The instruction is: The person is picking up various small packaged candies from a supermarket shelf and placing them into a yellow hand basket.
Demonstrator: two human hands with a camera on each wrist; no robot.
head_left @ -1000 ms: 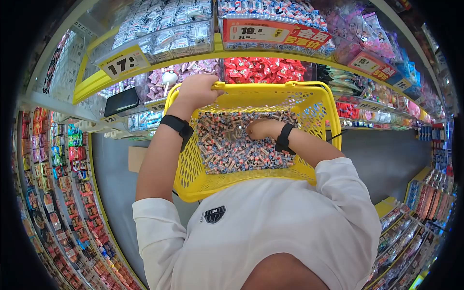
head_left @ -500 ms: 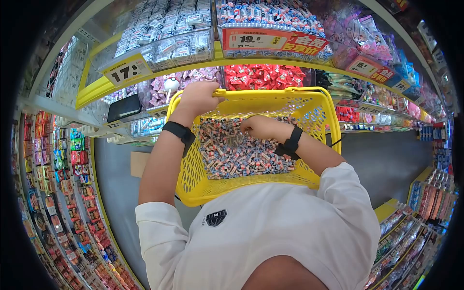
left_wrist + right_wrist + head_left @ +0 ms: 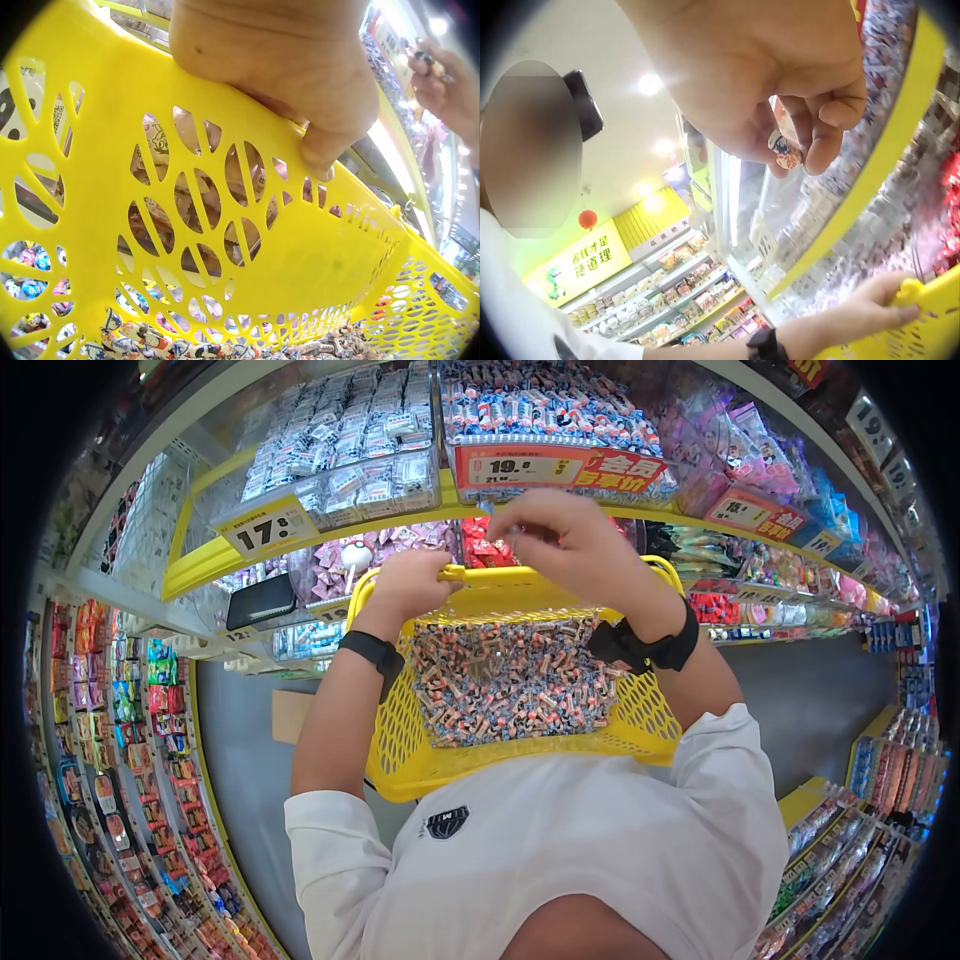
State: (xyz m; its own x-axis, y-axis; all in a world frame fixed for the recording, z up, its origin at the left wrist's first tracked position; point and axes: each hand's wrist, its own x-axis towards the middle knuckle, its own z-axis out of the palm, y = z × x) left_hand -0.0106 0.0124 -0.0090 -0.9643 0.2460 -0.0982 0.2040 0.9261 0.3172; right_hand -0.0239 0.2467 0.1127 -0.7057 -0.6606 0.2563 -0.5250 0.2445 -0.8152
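A yellow basket [image 3: 400, 785] holds a wide layer of small wrapped candies [image 3: 520, 690]. My left hand [image 3: 408, 585] grips its far rim near the left corner; in the left wrist view that hand [image 3: 281, 60] has its fingers over the yellow rim. Above the basket's far side, my right hand [image 3: 580, 540] is raised in front of the shelf. The right wrist view shows this hand [image 3: 772, 82] pinching a wrapped candy [image 3: 786, 152] between thumb and fingers.
Beyond the basket, a yellow-edged shelf [image 3: 400, 510] carries bins of white and blue candies. Red candies [image 3: 482, 545] and purple candies sit in lower bins. A black phone [image 3: 262, 601] lies at the left, with a cardboard piece [image 3: 290, 717] below. Packed racks stand on both sides.
My right hand has risen out of the candies in the basket, up to the shelf front. My left hand still grips the rim, and basket and hand sit slightly lower in the head view.
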